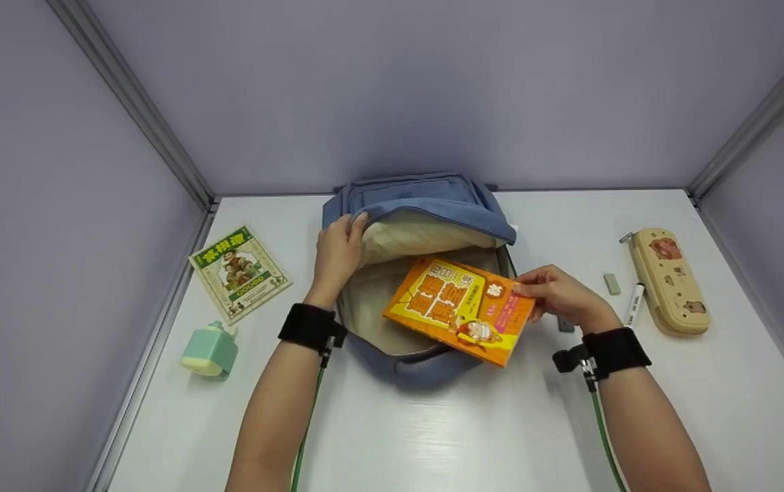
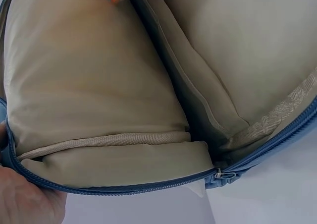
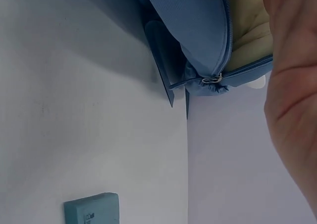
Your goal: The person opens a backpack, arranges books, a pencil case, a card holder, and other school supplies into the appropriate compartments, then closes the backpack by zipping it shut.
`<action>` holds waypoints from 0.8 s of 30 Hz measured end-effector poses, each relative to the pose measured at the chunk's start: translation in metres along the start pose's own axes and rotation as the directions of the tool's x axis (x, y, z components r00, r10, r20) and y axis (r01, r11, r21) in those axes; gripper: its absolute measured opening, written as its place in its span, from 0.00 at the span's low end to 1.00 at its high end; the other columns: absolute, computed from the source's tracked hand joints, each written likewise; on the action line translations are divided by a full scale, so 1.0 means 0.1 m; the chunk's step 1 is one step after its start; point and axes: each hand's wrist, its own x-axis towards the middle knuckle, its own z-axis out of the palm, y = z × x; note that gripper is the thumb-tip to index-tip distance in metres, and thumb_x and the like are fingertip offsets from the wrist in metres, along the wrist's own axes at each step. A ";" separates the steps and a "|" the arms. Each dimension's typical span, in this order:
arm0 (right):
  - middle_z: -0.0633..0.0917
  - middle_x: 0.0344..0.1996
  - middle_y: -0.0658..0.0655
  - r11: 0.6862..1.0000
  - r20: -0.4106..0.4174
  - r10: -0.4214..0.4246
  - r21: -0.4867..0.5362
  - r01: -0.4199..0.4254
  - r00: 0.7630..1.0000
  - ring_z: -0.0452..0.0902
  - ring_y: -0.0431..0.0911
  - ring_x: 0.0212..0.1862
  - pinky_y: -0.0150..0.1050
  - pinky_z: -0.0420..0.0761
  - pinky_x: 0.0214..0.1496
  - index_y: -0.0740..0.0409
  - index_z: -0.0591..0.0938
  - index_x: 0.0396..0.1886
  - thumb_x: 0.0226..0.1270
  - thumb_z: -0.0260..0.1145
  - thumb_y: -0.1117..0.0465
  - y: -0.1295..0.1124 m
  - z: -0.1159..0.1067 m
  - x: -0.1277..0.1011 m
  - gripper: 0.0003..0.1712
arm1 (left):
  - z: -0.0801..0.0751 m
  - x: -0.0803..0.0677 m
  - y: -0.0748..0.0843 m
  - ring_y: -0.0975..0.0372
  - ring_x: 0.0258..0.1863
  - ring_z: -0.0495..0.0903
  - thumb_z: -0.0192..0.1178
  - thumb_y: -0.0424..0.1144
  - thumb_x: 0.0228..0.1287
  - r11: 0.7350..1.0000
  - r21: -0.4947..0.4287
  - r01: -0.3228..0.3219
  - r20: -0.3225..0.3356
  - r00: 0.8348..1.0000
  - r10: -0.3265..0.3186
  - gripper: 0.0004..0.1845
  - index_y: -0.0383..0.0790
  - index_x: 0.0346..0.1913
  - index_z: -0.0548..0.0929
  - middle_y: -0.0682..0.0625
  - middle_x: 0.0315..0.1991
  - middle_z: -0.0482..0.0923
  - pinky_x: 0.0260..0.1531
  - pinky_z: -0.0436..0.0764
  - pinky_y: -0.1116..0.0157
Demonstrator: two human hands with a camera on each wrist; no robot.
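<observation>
Orange book [image 1: 457, 311] slants over the open bag [image 1: 426, 374], one end pinched in the right hand [image 1: 563, 295]. The left hand [image 1: 337, 251] grips the bag's raised flap [image 1: 426, 236]. The step seems a transfer, in or out unclear; the next move likely calls for a lifted flap.

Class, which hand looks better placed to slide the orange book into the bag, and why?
Probably the right hand: it grips the book, partly over the open bag, while the left hand holds up the flap.
</observation>
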 end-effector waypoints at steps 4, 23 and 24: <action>0.87 0.33 0.60 1.000 -0.052 -0.005 0.030 0.007 0.999 0.84 0.46 0.27 0.35 0.82 0.28 0.78 0.77 0.53 0.74 0.60 0.60 0.03 0.04 0.02 0.21 | 0.00 0.00 0.00 0.56 0.21 0.61 0.53 0.48 0.76 1.000 0.005 -0.001 -0.014 1.000 0.001 0.23 0.45 0.21 0.63 0.54 0.19 0.54 0.26 0.63 0.60; 0.77 0.43 0.68 0.978 -0.255 0.065 0.207 -0.011 0.965 0.85 0.49 0.34 0.40 0.83 0.42 0.76 0.62 0.58 0.78 0.54 0.64 0.09 0.58 0.35 0.20 | 0.03 -0.04 0.04 0.56 0.21 0.63 0.53 0.48 0.75 1.000 0.011 -0.024 -0.030 0.999 0.024 0.23 0.44 0.21 0.63 0.54 0.18 0.55 0.25 0.65 0.59; 0.76 0.44 0.69 0.976 -0.261 0.068 0.215 -0.011 0.963 0.85 0.50 0.35 0.40 0.83 0.43 0.76 0.61 0.59 0.78 0.53 0.64 0.09 0.62 0.37 0.21 | 0.04 -0.04 0.04 0.56 0.21 0.64 0.53 0.48 0.75 1.000 0.012 -0.023 -0.030 0.999 0.023 0.23 0.44 0.21 0.63 0.54 0.18 0.55 0.26 0.66 0.59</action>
